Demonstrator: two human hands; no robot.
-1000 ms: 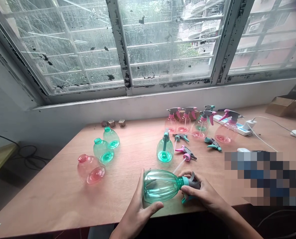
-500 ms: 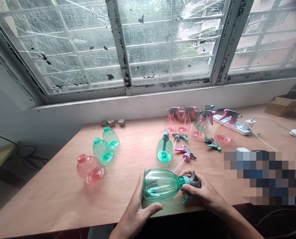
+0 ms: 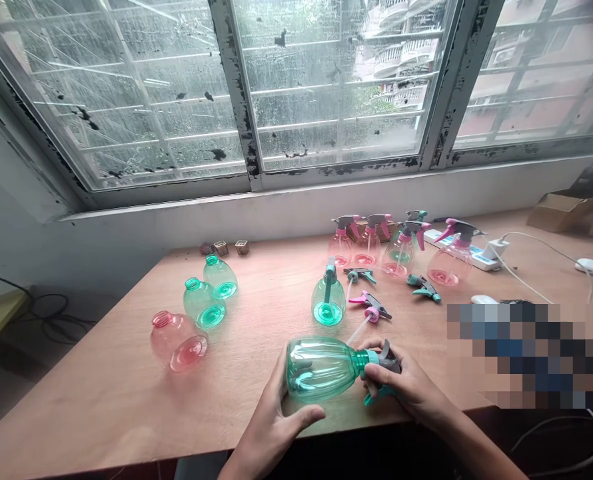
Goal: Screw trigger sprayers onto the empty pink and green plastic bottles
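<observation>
A green spray bottle (image 3: 321, 369) lies sideways between my hands over the front of the table. My left hand (image 3: 279, 407) is wrapped round its base end, thumb underneath. On the right, my right hand (image 3: 399, 383) grips the grey and turquoise spray head (image 3: 387, 361) at the bottle's neck; its inner fingers are partly hidden. Just beyond lies a pink and grey spray head (image 3: 371, 309) with its tube. An upright green spray bottle (image 3: 329, 300) stands behind, beside a turquoise and grey spray head (image 3: 360, 275). Another such spray head (image 3: 424, 288) lies farther right.
At the left stand a pink bottle (image 3: 179, 341) and two green bottles (image 3: 204, 303) without heads. Several pink spray bottles (image 3: 449, 263) line the back, near a white power strip (image 3: 486, 259) and cables. Small square objects (image 3: 241, 247) sit by the wall. A blurred-out patch covers the right.
Almost nothing differs. Both hands keep their hold on the green spray bottle, and the whole view has shifted slightly.
</observation>
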